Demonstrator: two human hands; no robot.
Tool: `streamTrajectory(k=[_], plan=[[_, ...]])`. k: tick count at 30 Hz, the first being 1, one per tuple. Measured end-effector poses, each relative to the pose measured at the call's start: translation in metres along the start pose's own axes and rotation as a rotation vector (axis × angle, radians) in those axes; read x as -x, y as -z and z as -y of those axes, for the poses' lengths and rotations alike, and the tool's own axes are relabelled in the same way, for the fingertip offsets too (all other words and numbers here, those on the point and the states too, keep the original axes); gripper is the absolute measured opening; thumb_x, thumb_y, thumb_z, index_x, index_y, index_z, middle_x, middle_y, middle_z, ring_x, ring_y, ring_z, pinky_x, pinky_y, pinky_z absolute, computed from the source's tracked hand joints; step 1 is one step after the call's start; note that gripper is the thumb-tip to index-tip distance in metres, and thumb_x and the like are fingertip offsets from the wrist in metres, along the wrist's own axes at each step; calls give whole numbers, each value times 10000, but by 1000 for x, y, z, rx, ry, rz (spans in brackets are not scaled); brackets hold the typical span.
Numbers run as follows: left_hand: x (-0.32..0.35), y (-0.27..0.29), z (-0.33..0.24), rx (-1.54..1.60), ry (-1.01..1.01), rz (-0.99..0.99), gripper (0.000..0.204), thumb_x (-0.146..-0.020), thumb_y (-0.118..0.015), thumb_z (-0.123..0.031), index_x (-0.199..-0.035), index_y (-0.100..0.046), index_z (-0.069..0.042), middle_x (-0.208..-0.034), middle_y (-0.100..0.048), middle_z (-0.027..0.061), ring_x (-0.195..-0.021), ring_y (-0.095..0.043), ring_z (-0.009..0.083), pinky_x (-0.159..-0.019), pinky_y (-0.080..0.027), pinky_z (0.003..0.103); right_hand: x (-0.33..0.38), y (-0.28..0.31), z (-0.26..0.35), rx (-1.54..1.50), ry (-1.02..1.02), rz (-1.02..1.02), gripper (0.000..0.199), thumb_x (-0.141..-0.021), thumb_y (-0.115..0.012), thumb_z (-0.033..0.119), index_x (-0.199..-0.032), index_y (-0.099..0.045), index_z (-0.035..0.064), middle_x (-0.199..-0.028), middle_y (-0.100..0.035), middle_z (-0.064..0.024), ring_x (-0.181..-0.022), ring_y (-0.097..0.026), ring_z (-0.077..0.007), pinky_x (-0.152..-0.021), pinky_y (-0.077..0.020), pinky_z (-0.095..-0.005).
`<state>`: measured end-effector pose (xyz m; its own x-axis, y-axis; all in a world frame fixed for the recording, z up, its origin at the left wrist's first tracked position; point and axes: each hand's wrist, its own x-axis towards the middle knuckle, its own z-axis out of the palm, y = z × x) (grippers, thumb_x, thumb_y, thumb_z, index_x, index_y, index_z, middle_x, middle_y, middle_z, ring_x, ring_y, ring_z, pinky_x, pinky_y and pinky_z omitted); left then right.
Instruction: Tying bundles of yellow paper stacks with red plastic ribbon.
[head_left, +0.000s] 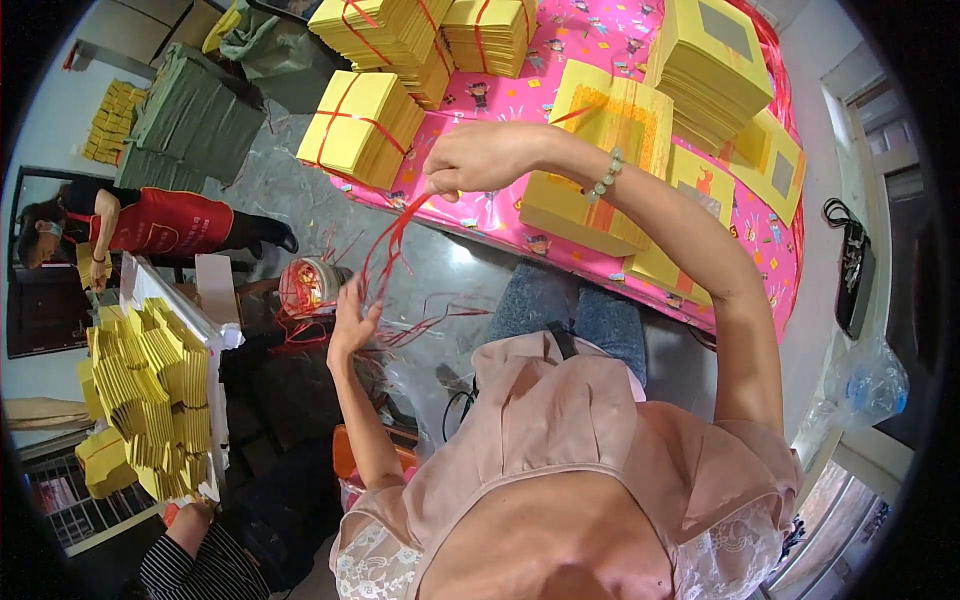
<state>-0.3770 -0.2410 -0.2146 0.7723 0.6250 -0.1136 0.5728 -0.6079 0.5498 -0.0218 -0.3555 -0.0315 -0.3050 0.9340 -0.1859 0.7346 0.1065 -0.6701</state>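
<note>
My right hand (478, 158) is raised over the edge of the pink table (500, 215) and pinches the top end of some red plastic strings (390, 245). The strings hang down to my left hand (352, 318), whose fingers are closed loosely around them lower down. A tall stack of yellow paper sheets (600, 160) stands on the table just right of my right hand. My wrist wears a pale bead bracelet (603, 180).
Several tied yellow paper bundles (362, 122) lie on the pink table. A spool of red string (305, 285) sits on the floor at left. Folded yellow papers (150, 400) pile on a tray. Another person in a red apron (165, 222) stands far left.
</note>
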Motion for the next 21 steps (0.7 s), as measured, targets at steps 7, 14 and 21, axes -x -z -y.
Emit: streamTrajectory(k=[7,14,21], plan=[[-62,31,-191,369,-489,-268,473,-850,-545,-119,-1292,-396,-33,-1082,-546,177,-1003,-539,247,-897,-396,342,1,-14,13,104,24,-44,372,-871,-442,310,-801,-614,-13,-691,-594,-176,-689,-574,-337,-665,-437,-424],[-62,24,-164,339,-213,-57,169,-921,-411,-84,-935,-568,-22,-550,-391,49,-496,-396,130,-477,-331,275,42,15,-17,-37,14,24,374,-902,-429,317,-804,-624,14,-707,-612,-130,-688,-587,-259,-656,-441,-393],[-72,27,-149,180,-296,164,304,-873,-553,-244,-1077,-580,-20,-895,-642,148,-678,-623,232,-720,-470,356,52,24,-19,213,-120,12,315,-889,-460,298,-846,-606,22,-761,-604,-161,-748,-577,-320,-694,-443,-413]])
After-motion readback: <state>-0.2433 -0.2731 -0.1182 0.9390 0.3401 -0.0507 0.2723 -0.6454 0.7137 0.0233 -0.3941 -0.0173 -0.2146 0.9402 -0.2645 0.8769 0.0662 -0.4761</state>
